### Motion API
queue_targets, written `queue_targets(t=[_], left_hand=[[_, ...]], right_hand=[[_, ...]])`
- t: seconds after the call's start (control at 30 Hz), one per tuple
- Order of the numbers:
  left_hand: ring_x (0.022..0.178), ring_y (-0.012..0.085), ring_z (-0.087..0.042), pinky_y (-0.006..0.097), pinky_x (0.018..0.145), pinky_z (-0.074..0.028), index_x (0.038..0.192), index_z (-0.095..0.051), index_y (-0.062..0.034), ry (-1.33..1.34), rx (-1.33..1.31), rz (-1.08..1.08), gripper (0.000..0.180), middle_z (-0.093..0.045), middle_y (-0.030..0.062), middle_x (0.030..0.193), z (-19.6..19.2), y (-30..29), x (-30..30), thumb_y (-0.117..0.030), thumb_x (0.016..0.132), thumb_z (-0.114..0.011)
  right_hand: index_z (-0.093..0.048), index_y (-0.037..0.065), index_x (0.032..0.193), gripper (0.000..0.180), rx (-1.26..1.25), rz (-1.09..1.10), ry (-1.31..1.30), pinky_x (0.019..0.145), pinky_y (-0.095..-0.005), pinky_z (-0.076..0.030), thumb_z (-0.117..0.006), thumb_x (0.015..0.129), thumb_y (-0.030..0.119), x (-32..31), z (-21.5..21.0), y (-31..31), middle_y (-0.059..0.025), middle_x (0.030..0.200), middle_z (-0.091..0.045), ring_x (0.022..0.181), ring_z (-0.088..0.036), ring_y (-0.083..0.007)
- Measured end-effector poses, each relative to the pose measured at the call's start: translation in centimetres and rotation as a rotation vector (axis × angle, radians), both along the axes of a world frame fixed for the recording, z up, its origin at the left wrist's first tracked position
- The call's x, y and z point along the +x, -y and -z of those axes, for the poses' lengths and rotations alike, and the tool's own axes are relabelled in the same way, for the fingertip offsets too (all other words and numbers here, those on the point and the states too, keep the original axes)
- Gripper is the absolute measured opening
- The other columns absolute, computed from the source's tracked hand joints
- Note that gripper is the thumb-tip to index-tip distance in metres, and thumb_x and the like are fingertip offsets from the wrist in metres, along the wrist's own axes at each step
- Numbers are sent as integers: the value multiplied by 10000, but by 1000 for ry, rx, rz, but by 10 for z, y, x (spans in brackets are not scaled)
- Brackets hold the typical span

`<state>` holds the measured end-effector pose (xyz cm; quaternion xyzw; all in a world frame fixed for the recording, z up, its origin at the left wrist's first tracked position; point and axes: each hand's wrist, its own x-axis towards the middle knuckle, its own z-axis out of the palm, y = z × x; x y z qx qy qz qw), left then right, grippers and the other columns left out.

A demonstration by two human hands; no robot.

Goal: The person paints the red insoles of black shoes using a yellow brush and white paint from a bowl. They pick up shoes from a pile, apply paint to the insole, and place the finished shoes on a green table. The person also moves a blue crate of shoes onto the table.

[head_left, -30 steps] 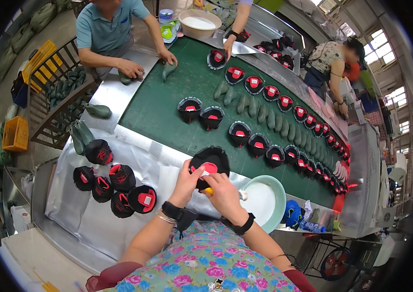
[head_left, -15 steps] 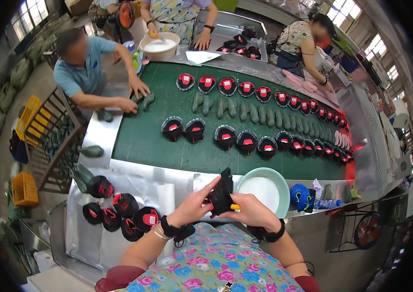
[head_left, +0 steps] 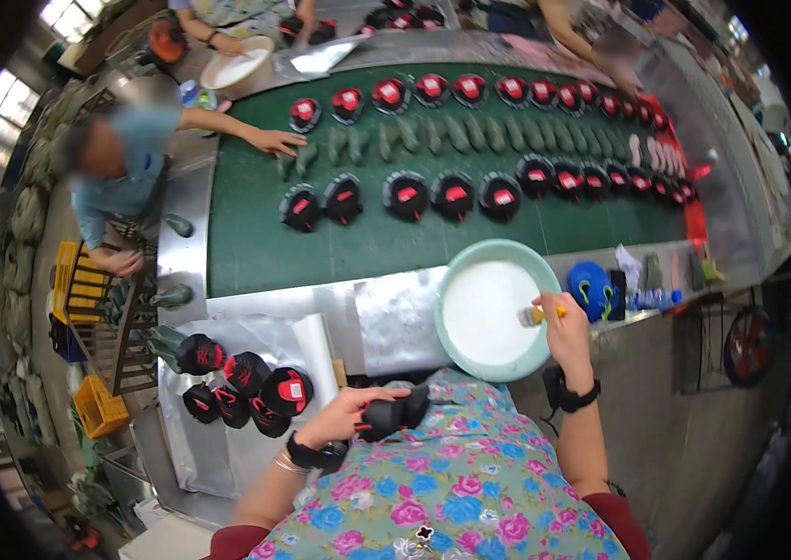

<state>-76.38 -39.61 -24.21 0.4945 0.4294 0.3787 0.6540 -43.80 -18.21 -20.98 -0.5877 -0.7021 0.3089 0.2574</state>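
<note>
My left hand (head_left: 339, 416) is closed around a black shoe upper (head_left: 394, 415), held low against my flowered apron. My right hand (head_left: 565, 332) grips a yellow-handled brush (head_left: 535, 315), its bristles over the white liquid (head_left: 489, 313) near the right side of a mint-green basin (head_left: 448, 341). Whether the bristles touch the liquid I cannot tell. To the left, several black and red shoe uppers (head_left: 286, 392) sit on a silvery sheet (head_left: 200, 467) beside a white roll (head_left: 317, 353).
Across a green conveyor belt (head_left: 256, 252) run rows of black and red uppers (head_left: 451, 196) and dark green shoe lasts (head_left: 456, 135). A co-worker (head_left: 120, 168) on the left reaches onto the belt. Right of the basin lies a blue round object (head_left: 591, 291) beside a bottle (head_left: 652, 299).
My right hand has moved from the upper to the basin with the brush. My left hand has lowered the upper toward my apron. The view has shifted; the co-worker's arm now stretches over the belt.
</note>
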Motion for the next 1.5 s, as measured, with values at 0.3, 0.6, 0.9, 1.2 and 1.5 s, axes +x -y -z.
queue_targets(t=[0.3,0.6,0.9,1.2,1.5], left_hand=[[1251,302,-565,432,931,-565,1491,-293,-95,366,-434,-245,553,-512,144,1386,11,-45,32,-49,984,-511],[1043,226,-646,349,748,-565,1486,-336,-148,345,-593,-311,479,-555,100,1329,56,-111,80,-132,1027,-471],[1178,256,-605,413,891,-564,1526,-311,-156,525,-729,-304,585,-503,113,1421,79,-137,96,6,990,-477],[1255,225,-559,417,975,-535,1524,-338,-156,487,-671,-227,578,-485,87,1452,68,-149,110,-21,987,-506],[1290,204,-532,369,1072,-463,1510,-360,-93,366,-398,-369,603,-506,85,1442,68,-157,107,50,946,-517]], right_hand=[[-751,30,927,231,-67,202,-94,684,-358,-547,-784,811,227,45,88,-4,-195,827,-712,745,-708,-327],[-741,5,976,197,-74,138,-50,737,-341,-553,-760,812,113,37,150,-2,-173,919,-729,826,-719,-292],[-738,4,1000,215,-140,129,-317,734,-318,-549,-774,799,71,37,89,-5,-154,937,-735,824,-715,-255],[-745,9,993,201,-175,61,-471,691,-270,-537,-776,796,39,31,49,-9,-108,887,-743,757,-699,-172],[-712,-13,796,252,-255,172,-242,527,-294,-482,-802,801,222,25,51,7,-115,605,-657,529,-623,-148]])
